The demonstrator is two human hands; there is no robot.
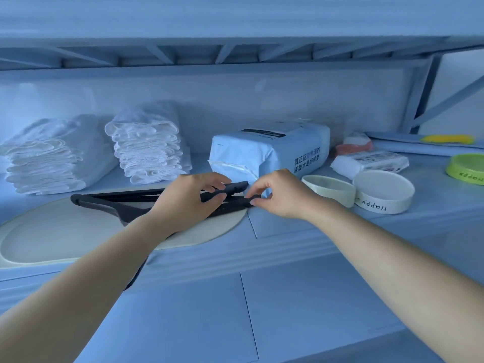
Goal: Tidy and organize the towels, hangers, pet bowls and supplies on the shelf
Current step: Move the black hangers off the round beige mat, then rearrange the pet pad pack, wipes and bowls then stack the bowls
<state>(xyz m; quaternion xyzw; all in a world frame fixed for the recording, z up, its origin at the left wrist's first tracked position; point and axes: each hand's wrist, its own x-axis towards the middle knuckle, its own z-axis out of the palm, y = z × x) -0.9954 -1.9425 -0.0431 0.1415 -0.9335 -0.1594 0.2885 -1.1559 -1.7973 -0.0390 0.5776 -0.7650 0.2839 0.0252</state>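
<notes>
Shelf (366, 224) crowded: hangers (110, 203) gripped by left hand (188, 200), pinched by right hand (275, 195); bowls (383, 191) just beside, knock risk.

Left hand (188, 203) covers middle of dark hangers (104, 203); count unclear, hooks out of sight. Left forearm hides part of pale mat (52, 231); mat cut off at left edge. Green bowl (466, 167) cut off at right edge. Blue cloth (419, 145) runs off right edge. Small print on wipes pack (372, 162) unreadable. Left towel stack (49, 155) clipped at left edge.
</notes>
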